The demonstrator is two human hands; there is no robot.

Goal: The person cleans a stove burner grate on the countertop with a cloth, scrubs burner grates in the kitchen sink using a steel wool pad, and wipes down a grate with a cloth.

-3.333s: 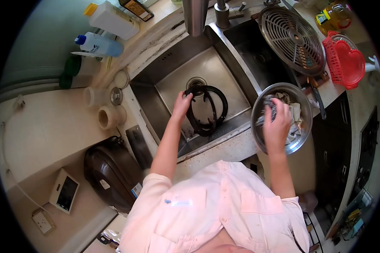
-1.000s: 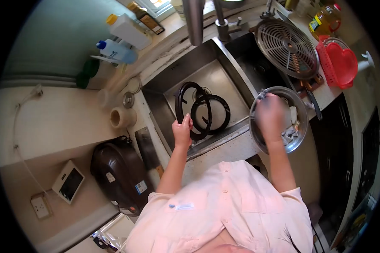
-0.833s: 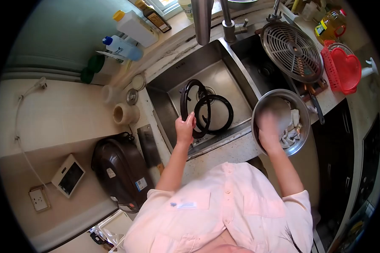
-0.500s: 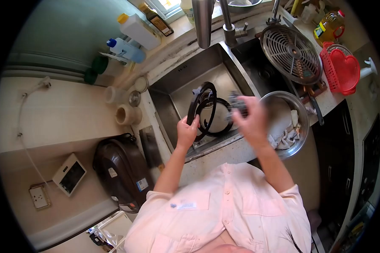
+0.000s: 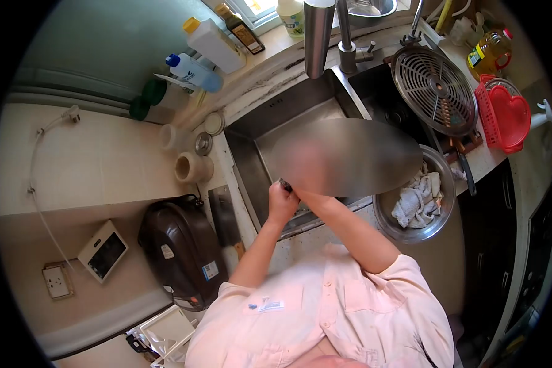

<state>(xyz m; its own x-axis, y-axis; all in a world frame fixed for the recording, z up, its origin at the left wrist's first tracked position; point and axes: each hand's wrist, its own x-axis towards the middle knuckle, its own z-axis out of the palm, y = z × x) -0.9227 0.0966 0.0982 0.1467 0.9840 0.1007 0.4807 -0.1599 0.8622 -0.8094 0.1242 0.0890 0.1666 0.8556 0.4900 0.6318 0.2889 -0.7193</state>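
Note:
My left hand [image 5: 282, 203] is closed on a black ring [image 5: 285, 184], held over the near side of the steel sink [image 5: 245, 165]. Just a small dark part of the ring shows above my fist; a grey blur hides the rest. My right hand [image 5: 308, 168] reaches across in front of my left hand, over the sink. Its fingers are lost in the blur, so I cannot make out what they hold.
A steel basin [image 5: 444, 211] with wet cloths [image 5: 418, 202] stands right of the sink. Behind it are a round slotted rack [image 5: 435, 89] and a red basket [image 5: 503, 116]. The faucet [image 5: 348, 55] rises at the back. A cleaver [image 5: 224, 214] lies at the left.
My right hand, which held a grey metal scourer apart from the ring, has moved left to beside my left hand. A blur now covers most of the ring. The view has shifted slightly.

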